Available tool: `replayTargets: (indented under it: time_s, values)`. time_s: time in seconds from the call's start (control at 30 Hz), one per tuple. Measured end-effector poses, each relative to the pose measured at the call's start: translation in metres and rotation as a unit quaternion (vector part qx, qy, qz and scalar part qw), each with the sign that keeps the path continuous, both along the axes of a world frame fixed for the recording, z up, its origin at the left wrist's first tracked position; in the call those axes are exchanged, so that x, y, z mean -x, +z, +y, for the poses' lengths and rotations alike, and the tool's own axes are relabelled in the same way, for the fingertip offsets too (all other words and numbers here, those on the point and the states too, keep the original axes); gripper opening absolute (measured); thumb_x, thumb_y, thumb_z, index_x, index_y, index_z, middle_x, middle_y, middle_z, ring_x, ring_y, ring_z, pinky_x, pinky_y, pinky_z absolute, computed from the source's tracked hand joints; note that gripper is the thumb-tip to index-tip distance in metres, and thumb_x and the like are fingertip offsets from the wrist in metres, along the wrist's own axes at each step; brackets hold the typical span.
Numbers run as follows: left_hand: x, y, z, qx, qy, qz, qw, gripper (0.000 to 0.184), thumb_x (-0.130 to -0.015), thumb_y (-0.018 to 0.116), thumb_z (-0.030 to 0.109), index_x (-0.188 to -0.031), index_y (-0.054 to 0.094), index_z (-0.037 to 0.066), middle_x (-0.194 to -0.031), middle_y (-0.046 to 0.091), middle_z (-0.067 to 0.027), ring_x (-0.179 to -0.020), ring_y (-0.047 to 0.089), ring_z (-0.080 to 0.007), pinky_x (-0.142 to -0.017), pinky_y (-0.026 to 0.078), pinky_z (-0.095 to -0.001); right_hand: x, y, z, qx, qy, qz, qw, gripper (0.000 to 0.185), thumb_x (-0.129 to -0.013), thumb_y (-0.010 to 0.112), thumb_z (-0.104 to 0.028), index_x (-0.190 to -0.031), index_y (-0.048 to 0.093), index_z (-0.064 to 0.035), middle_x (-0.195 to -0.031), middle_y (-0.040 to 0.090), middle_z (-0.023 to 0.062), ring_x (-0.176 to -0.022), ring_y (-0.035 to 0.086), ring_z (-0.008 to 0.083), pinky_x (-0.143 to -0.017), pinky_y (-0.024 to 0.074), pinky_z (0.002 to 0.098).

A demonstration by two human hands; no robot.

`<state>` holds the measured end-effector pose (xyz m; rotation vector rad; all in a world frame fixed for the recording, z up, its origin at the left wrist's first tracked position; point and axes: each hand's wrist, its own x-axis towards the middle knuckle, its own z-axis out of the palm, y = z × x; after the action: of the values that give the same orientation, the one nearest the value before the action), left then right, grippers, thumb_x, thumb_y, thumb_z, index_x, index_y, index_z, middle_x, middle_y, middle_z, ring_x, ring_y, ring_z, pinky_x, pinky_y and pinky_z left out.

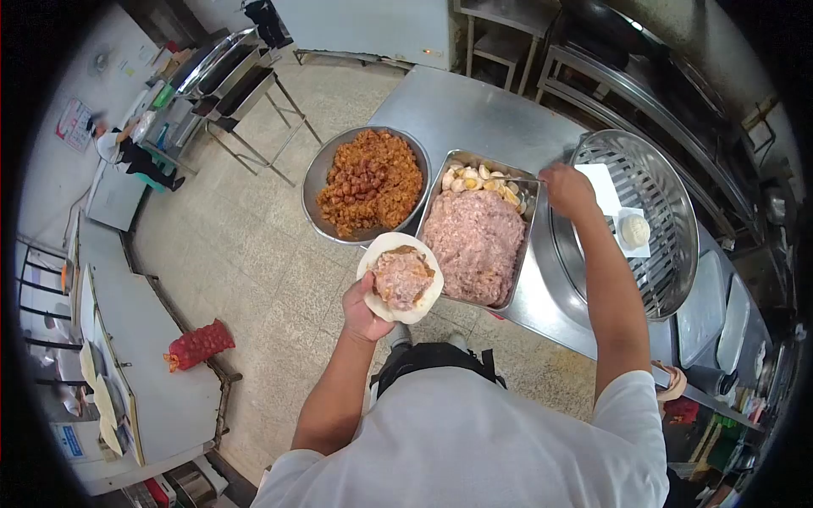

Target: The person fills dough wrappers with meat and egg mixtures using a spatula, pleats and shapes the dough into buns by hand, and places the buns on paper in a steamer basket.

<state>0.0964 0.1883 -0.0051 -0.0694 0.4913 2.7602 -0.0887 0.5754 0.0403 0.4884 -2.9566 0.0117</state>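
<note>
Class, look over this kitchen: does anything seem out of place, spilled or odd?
The red sack seems oddly placed: it appears to lie on the floor, while the mince tray and filling bowl sit up on the table.

At the left, a red mesh sack point(199, 345) lies at the edge of a pale grey counter point(152, 364), with a stretch of speckled floor point(262, 220) beyond. Farther back, a person in a white top and dark trousers point(135, 157) sits on a teal stool point(158, 172) near a wall calendar point(74, 124). A metal stand point(269, 106) occupies the floor nearby, a white cabinet point(373, 32) spans the top, and flat trays point(702, 311) rest at the right.
</note>
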Motion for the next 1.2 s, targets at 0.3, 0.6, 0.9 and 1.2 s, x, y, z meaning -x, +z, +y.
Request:
replayTargets:
  time_s: [0.3,0.6,0.9,1.2]
  values:
    - [-0.007,0.000,-0.003,-0.011,0.014,-0.004,1.000,0.066,-0.092,0.064,0.031,-0.143,0.039,-0.002,-0.142,0.049,-0.0217,-0.132,0.048,-0.0384,-0.113,0.035,-0.0542,0.029,-0.007,0.018,0.020,0.063,-0.074,0.995,0.017,-0.087,0.053,-0.015,-0.090,0.070,-0.0108,-0.089,0.069,0.0152,-0.087,0.066,0.0372,-0.075,0.0524,0.0483]
    - [-0.002,-0.002,0.003,0.007,0.025,-0.017,1.000,0.066,-0.091,0.064,0.031,-0.143,0.040,-0.002,-0.141,0.050,-0.0214,-0.131,0.049,-0.0375,-0.113,0.036,-0.0535,0.017,-0.035,0.036,0.000,0.013,-0.088,0.996,0.018,-0.082,0.056,-0.012,-0.092,0.072,-0.0126,-0.092,0.070,0.0157,-0.086,0.068,0.0355,-0.075,0.0544,0.0472]
    - [0.002,-0.001,0.004,0.016,0.032,-0.021,0.999,0.065,-0.091,0.063,0.031,-0.143,0.040,-0.001,-0.142,0.050,-0.0205,-0.131,0.048,-0.0376,-0.112,0.036,-0.0535,-0.005,0.001,0.030,0.011,-0.140,-0.103,0.985,0.021,-0.081,0.055,-0.012,-0.093,0.073,-0.0120,-0.089,0.071,0.0183,-0.087,0.069,0.0363,-0.078,0.0548,0.0472]
    - [0.005,0.002,0.006,0.013,0.023,-0.019,0.999,0.066,-0.091,0.064,0.030,-0.143,0.040,0.000,-0.142,0.049,-0.0205,-0.131,0.048,-0.0372,-0.113,0.035,-0.0535,-0.016,-0.028,0.019,0.080,-0.134,-0.120,0.980,0.022,-0.083,0.055,-0.015,-0.094,0.074,-0.0113,-0.091,0.071,0.0181,-0.088,0.068,0.0377,-0.079,0.0542,0.0474]
